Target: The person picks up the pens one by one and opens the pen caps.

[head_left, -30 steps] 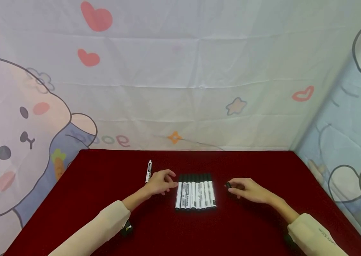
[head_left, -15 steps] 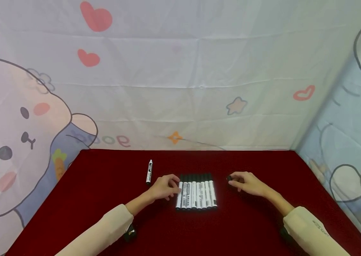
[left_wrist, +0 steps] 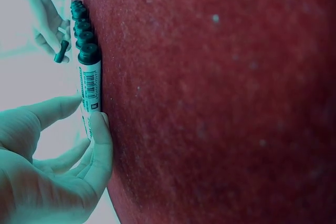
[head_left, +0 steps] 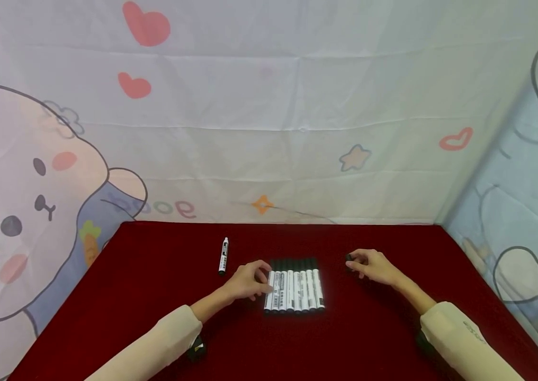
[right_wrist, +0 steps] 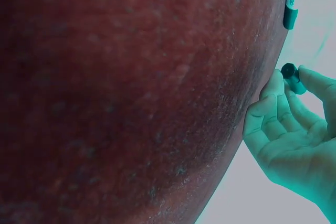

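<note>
Several white markers with black caps lie side by side in a row on the red cloth. My left hand is at the row's left end; thumb and index finger pinch the body of the outermost marker in the left wrist view. To the right of the row, my right hand holds a small black cap between thumb and index finger, its hollow end visible in the right wrist view. An uncapped marker lies alone behind my left hand, its pale tip pointing away from me.
A dark red cloth covers the table. Behind it hangs a pale printed curtain, with another curtain side at the right. A dark wrist device shows under the left sleeve.
My left hand has moved right, away from the lone marker, and taken hold of the row's leftmost marker. My right hand has shifted slightly away and to the right with the cap.
</note>
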A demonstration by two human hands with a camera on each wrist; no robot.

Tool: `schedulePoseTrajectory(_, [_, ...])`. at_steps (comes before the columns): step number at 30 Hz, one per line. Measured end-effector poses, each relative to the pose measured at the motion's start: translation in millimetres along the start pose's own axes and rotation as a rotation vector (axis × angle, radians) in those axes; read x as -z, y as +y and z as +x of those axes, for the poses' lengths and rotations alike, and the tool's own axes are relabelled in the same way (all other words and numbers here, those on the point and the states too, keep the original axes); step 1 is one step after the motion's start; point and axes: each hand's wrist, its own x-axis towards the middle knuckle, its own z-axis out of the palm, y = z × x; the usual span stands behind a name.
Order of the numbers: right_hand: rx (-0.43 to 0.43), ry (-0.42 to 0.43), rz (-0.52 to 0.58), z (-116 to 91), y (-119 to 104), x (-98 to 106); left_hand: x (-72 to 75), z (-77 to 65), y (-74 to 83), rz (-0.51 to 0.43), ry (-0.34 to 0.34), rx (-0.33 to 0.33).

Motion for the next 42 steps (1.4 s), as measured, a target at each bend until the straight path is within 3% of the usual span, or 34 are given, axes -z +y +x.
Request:
schedulePoseTrajectory(12, [-0.214,0.035,0.157,17.6,1.0,11.5,-2.4,-0.3,2.0,0.013,0.01,0.0])
schedulePoseTrajectory(19, [-0.238,0.107,0.068,30.9,3.8,7.9,-3.5,0.2,1.6,0.008,0.009,-0.006])
schedulePoseTrajectory(27, [-0.289,0.159,0.069,38.6,7.8,4.0,-5.5,-2.2,0.4,0.021,0.018,-0.031])
schedulePoseTrajectory(31, [-0.312,0.175,0.062,39.9,8.7,4.8,-6.9,-3.9,-0.8,0.05,0.053,-0.041])
schedulePoseTrajectory(37, [-0.291,0.184,0.064,36.7,7.7,6.2,-8.3,-5.8,-0.5,0.112,0.121,-0.005])
schedulePoseTrajectory(42, [-0.279,0.177,0.058,35.3,10.2,5.6,-9.5,-5.7,0.6,0.148,0.136,0.019])
